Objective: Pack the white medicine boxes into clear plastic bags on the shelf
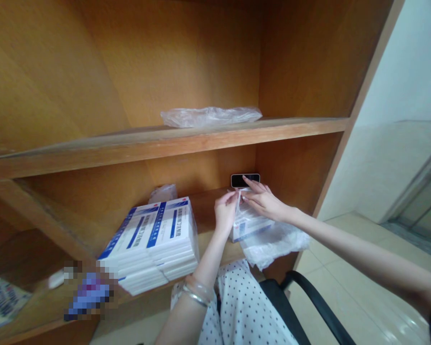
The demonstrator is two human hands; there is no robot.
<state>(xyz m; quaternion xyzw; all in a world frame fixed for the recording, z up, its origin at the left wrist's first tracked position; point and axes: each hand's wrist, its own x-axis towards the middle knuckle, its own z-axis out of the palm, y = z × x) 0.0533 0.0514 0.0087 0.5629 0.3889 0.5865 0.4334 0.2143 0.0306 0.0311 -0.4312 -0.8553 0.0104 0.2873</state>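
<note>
Head view: the left hand [226, 211] and right hand [262, 201] pinch clear plastic film [273, 244], fingers nearly closed, over a white box [249, 223] on a wooden shelf [208, 203], beside stacked boxes [151, 244], a black phone [245, 180] just behind.

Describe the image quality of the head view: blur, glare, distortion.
Head view: the wide lens skews the shelf and stretches the right arm; a pixelated patch hides something at lower left; glare shines on the floor; the left hand and right hand look reasonably sharp, with soft shadows.
</note>
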